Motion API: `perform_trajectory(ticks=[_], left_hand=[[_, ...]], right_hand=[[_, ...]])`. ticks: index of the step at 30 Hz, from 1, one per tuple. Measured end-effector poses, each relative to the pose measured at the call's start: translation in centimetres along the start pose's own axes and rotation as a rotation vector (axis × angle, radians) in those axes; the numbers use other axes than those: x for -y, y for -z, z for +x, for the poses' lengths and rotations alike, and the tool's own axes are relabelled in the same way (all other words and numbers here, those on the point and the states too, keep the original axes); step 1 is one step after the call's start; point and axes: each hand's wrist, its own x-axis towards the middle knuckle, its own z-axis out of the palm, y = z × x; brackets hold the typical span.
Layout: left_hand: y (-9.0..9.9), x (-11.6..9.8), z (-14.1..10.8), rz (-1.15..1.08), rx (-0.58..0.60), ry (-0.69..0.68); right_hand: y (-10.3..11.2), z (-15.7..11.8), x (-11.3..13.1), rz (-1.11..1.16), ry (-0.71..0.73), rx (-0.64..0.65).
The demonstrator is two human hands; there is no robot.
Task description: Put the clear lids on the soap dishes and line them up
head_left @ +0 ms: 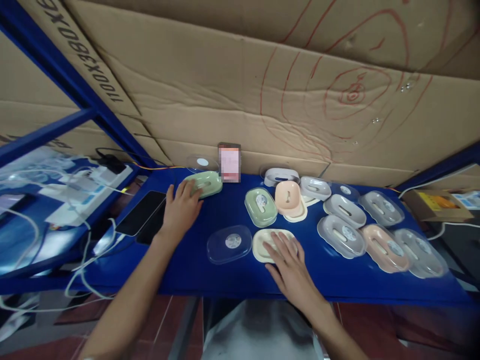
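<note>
My left hand (pixel 183 207) is at the back left, closed over the left end of a pale green soap dish (pixel 210 183), its fingers on top and its thumb along the near side. Close to the front edge, my right hand (pixel 288 260) lies palm down with fingers spread over a cream soap dish (pixel 261 246), covering its right part. Just left of the cream dish is a clear plastic lid (pixel 221 248) with a round label. A green soap dish under a clear lid (pixel 258 212) and a peach soap dish (pixel 288 195) sit behind it.
Grey and peach soap dishes, several lidded, crowd the right of the blue table (pixel 240 280). A pixelated upright card or screen (pixel 229 164) leans on the cardboard wall (pixel 210 100). Left are a black phone (pixel 140 214), white cables (pixel 88 260) and power strips. An open carton (pixel 437 205) stands far right.
</note>
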Motion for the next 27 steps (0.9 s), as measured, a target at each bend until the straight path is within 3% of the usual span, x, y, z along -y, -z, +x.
perform_trajectory(ticks=[3,6,10,13,16,19,21,24,27], left_hand=[[0.3,1.0,0.0,0.025,0.022,-0.007],[1.6,-0.6,-3.5,-0.027,-0.027,-0.037],[2.6,-6.8,-9.3,-0.307,-0.053,-0.292],[1.9,-12.9,-11.5,-0.373,-0.007,-0.441],[0.5,-17.9,-12.1,-0.376,0.118,-0.517],[-0.6,-20.4,-12.2,-0.370,0.148,-0.523],[-1.0,-20.1,-12.4,-0.372,0.150,-0.547],[-1.4,-16.6,-12.6,-0.306,0.081,-0.498],[-1.4,-11.1,-13.0,-0.139,0.026,-0.172]], right_hand=[[0.1,-1.5,-1.7,0.009,-0.077,0.018],[-0.1,-3.9,-2.7,0.030,-0.125,0.008],[-0.2,-5.7,-2.4,0.090,-0.177,-0.140],[0.6,-5.6,-2.7,0.105,-0.099,-0.244],[1.7,-5.0,-4.0,0.061,0.022,-0.146],[2.3,-4.9,-5.6,0.024,0.059,-0.034],[2.3,-5.2,-6.2,0.026,0.071,0.000],[2.1,-5.6,-6.2,0.053,0.078,0.014],[1.6,-5.2,-5.1,0.089,0.076,0.023]])
